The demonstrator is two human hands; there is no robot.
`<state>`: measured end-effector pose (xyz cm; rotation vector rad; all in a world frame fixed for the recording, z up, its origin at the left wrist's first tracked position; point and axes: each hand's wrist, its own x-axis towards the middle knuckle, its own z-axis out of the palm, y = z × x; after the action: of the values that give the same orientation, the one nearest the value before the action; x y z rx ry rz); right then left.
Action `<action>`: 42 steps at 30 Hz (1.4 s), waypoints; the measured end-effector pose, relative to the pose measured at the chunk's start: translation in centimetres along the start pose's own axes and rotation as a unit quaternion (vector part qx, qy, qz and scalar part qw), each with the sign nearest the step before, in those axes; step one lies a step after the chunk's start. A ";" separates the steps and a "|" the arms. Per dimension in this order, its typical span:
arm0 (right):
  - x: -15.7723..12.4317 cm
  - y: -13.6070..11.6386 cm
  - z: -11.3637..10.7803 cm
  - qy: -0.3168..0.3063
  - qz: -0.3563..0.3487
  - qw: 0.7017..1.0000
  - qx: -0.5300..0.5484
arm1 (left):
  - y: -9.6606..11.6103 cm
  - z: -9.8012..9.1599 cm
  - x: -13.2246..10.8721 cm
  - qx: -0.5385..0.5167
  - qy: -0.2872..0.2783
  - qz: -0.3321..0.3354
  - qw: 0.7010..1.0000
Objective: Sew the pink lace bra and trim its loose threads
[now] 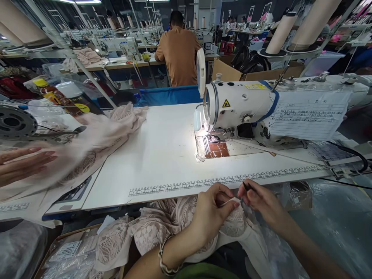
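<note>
In my lap lies a bundle of pale pink lace bras [151, 234]. My left hand [213, 211], with a bracelet on its wrist, pinches the edge of one lace bra [234, 224] between thumb and fingers. Close beside it, my right hand [257, 197] is closed around a small dark pointed tool [246, 186], whose kind I cannot make out. The fingertips of both hands nearly meet at the fabric edge, just in front of the table. Behind them stands a white sewing machine [232, 102] with its needle area lit.
At the left, another person's hand [26, 164] is over blurred pink lace fabric [95, 135]. A printed ruler [186, 186] runs along the front of the white table [151, 155]. A handwritten sheet [308, 114] hangs on the machine. Thread cones [281, 33] stand behind; a co-worker [178, 50] sits beyond.
</note>
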<state>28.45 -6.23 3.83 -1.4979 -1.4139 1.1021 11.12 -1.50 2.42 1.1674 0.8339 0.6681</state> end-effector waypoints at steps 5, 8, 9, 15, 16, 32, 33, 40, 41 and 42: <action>-0.6 -1.7 0.6 0.032 -0.026 0.995 -0.088 | -0.5 -0.3 -0.2 0.085 -0.018 0.045 0.995; -2.2 -2.2 0.0 0.116 -0.006 0.985 -0.130 | 0.1 -2.6 -0.2 0.253 -0.064 0.122 0.958; -2.9 -2.1 -0.5 0.153 -0.002 0.979 -0.136 | 0.3 -3.5 -0.2 0.302 -0.091 0.148 0.937; -5.4 -0.2 -3.3 0.219 -0.082 0.966 -0.112 | -0.3 -7.6 -0.9 0.367 -0.137 0.182 0.902; -5.5 0.1 -3.5 0.212 -0.098 0.968 -0.091 | -0.7 -7.8 -1.1 0.356 -0.120 0.179 0.909; -3.2 4.9 -3.7 0.194 0.025 0.980 -0.033 | -2.4 -7.1 -2.8 0.034 0.102 0.134 0.985; -3.2 5.0 -3.6 0.194 0.040 0.979 -0.050 | -2.5 -7.2 -2.9 0.038 0.107 0.138 0.984; -2.6 3.1 -2.4 0.181 0.082 0.976 -0.090 | -3.9 -8.0 -2.4 0.037 0.126 0.171 0.976; -2.6 2.9 -2.5 0.186 0.088 0.975 -0.079 | -3.9 -8.0 -2.3 0.042 0.131 0.174 0.975; -2.6 2.9 -2.7 0.184 0.094 0.976 -0.065 | -3.9 -8.1 -2.3 0.048 0.136 0.175 0.974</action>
<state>31.88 -8.94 2.11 -1.8496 -1.1206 0.7977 3.20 -0.28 -2.21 1.3447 0.9051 1.1069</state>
